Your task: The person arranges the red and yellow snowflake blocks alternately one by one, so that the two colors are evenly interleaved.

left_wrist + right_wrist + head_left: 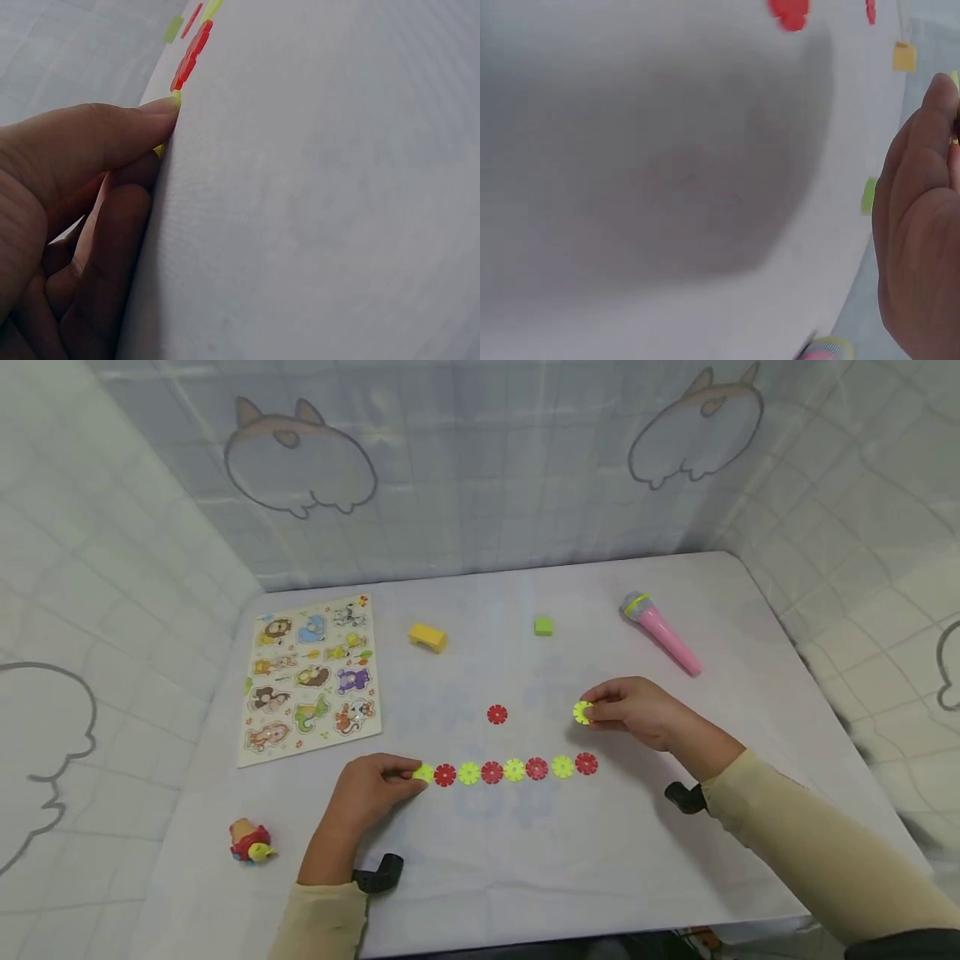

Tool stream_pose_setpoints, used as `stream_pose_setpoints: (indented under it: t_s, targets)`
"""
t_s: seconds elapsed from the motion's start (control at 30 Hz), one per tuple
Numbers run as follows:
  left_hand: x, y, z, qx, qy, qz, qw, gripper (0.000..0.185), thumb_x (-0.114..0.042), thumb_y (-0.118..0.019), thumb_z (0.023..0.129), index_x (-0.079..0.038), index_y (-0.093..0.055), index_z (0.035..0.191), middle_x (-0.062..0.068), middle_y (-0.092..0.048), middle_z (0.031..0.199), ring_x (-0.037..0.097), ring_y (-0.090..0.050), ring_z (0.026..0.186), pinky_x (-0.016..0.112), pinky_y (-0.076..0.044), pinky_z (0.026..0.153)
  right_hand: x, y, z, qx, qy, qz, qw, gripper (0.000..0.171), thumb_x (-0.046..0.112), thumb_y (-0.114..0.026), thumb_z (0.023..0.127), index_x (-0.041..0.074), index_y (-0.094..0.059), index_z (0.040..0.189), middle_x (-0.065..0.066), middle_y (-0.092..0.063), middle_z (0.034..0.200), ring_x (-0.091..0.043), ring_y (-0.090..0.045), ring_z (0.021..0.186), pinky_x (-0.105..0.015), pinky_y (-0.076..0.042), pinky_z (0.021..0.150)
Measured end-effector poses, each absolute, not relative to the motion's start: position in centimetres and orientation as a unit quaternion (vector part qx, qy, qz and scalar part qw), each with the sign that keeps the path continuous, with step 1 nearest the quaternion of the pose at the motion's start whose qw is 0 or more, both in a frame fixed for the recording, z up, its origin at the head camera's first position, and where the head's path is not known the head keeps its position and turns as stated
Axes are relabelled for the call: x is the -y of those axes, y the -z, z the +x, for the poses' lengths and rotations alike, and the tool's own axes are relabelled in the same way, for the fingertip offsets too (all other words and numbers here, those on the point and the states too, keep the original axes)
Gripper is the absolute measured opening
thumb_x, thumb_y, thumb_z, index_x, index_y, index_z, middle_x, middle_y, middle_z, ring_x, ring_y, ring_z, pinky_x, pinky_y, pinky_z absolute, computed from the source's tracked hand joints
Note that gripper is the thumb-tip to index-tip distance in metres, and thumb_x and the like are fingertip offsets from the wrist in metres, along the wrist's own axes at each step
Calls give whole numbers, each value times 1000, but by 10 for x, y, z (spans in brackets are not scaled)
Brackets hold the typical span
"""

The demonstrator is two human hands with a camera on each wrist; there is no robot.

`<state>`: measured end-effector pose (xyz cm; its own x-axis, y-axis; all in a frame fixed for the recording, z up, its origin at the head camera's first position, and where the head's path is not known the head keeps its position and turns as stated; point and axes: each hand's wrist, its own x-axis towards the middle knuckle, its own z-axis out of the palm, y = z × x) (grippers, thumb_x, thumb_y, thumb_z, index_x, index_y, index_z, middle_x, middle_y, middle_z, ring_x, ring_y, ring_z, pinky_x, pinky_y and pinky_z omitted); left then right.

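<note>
Both hands are busy on my feed: my left hand (pixel 372 789) pinches the yellow-green disc (pixel 423 772) at the left end of the disc row (pixel 504 770), which lies on the desk (pixel 525 860) alternating red and yellow-green. My right hand (pixel 633 710) pinches a loose yellow-green disc (pixel 582 712) just above the row's right end. One red disc (pixel 497 714) lies apart. Farther off sit an animal puzzle board (pixel 311 677), pink toy microphone (pixel 660 631), yellow block (pixel 427 637) and green cube (pixel 543 626). I can read no writing.

Row of eight flat snowflake discs (pixel 502 770), alternating yellow-green and red, lies on the worktop (pixel 570 860). Left end disc (pixel 423 772) pinched. One yellow-green disc (pixel 582 712) held raised, beyond the row's right end.
</note>
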<state>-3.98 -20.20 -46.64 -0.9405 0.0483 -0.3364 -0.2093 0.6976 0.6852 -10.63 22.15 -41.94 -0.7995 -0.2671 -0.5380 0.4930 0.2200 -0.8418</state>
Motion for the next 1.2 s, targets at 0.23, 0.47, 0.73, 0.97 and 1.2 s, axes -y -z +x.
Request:
stream_pose_setpoints:
  t_s: [0.23,0.47,0.73,0.97,1.2]
  targets:
    - [206,464,-40,-908,-385,-43,162,28,-23,-91,81,-17,-83,108,-5,-71,90,12,-66,83,34,-52,77,-245,427,-79,-757,570,80,310,33,8,-75,95,-8,-64,122,-10,-68,102,-21,-70,92,-31,-57,85]
    - [205,465,-38,-910,-379,-39,162,28,-22,-91,81,-17,-83,107,-5,-70,89,13,-65,82,34,-51,76,-237,444,-54,-871,424,5,248,16,10,-81,87,5,-73,100,-5,-65,89,-22,-60,83,-33,-53,70]
    - [205,465,-40,-911,-380,-34,160,27,-23,-91,81,-17,-83,107,-5,-71,89,13,-65,82,34,-52,76,-234,442,-54,-906,363,-17,219,13,12,-82,87,10,-75,97,-1,-65,86,-20,-58,81,-35,-50,69]
    - [205,465,-41,-911,-380,-32,158,27,-22,-91,81,-17,-83,107,-6,-71,89,12,-65,82,34,-52,76,-233,442,-54,-915,349,-31,201,13,14,-84,86,10,-76,97,1,-66,85,-19,-58,80,-34,-49,68]
    - [203,467,-41,-908,-382,-37,165,27,-22,-91,81,-17,-83,106,-5,-71,89,13,-65,82,34,-52,76,-233,443,-55,-921,333,-30,199,15,13,-84,86,10,-70,92,-1,-62,81,-20,-56,76,-34,-49,64]
